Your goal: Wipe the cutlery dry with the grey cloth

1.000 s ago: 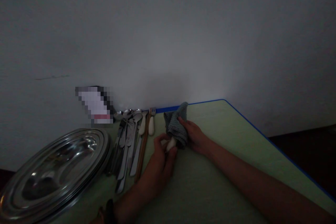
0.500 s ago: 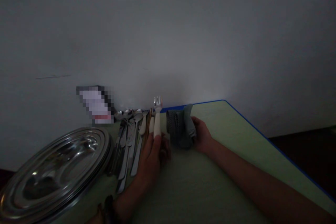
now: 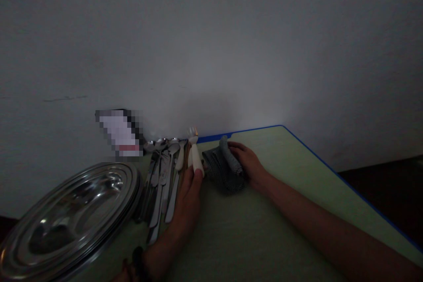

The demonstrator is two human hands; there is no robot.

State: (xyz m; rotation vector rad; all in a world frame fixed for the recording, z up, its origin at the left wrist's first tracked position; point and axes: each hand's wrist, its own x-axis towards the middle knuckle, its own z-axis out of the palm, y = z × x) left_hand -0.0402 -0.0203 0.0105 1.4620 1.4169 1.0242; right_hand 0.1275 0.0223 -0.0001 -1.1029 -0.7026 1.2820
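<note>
My left hand (image 3: 188,196) is closed on a white-handled fork (image 3: 196,155), its tines pointing up and away from me. Dark checked cloth (image 3: 222,169), folded and bunched, is gripped by my right hand (image 3: 248,163) just to the right of the fork. Some fingers of both hands are hidden. Directly left of the fork lies a row of cutlery (image 3: 161,180): spoons, forks and knives side by side, mostly metal, a few with pale handles.
A stack of oval metal divided plates (image 3: 76,211) stands at the left. Behind the cutlery, a blurred-out phone-like object (image 3: 120,132) leans on the wall (image 3: 211,44). The pale green table (image 3: 280,158) has a blue edge, angling away at the right.
The fork in my left hand has moved slightly left and down, towards the cutlery row. My right hand's cloth has dropped a little and shifted left.
</note>
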